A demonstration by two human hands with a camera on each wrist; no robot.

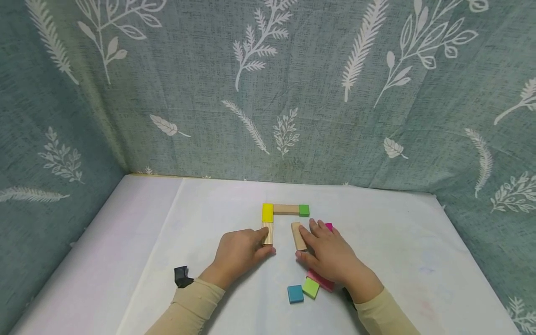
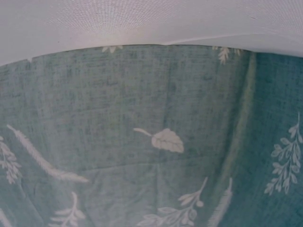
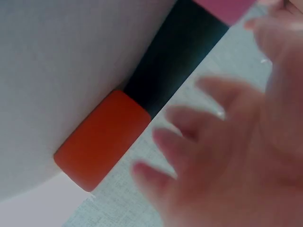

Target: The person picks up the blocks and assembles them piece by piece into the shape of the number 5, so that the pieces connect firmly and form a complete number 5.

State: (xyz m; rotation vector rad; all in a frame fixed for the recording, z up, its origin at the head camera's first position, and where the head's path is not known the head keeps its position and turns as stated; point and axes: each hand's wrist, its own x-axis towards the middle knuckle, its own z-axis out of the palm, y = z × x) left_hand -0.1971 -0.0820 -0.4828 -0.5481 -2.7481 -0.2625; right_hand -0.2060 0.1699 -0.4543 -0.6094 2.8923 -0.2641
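In the head view, my left hand [image 1: 240, 253] rests its index fingertip on a plain wooden block [image 1: 269, 238], thumb just below the block's near end. That block lies end to end with a yellow block [image 1: 267, 212]. A second plain block [image 1: 286, 210] runs right from the yellow one to a green block [image 1: 304, 211]. My right hand [image 1: 331, 253], fingers spread, touches a tilted plain block [image 1: 298, 236] with a fingertip. A magenta block [image 1: 329, 226] shows partly behind its fingers. In the right wrist view, the right hand's fingers [image 3: 184, 142] are blurred.
Nearer me lie a blue block [image 1: 295, 294], a lime green block [image 1: 311, 287] and a pinkish red block [image 1: 321, 281], partly under my right hand. A black piece [image 1: 182, 276] is by my left wrist. The right wrist view shows an orange block [image 3: 104, 139] against a dark one [image 3: 177, 52].
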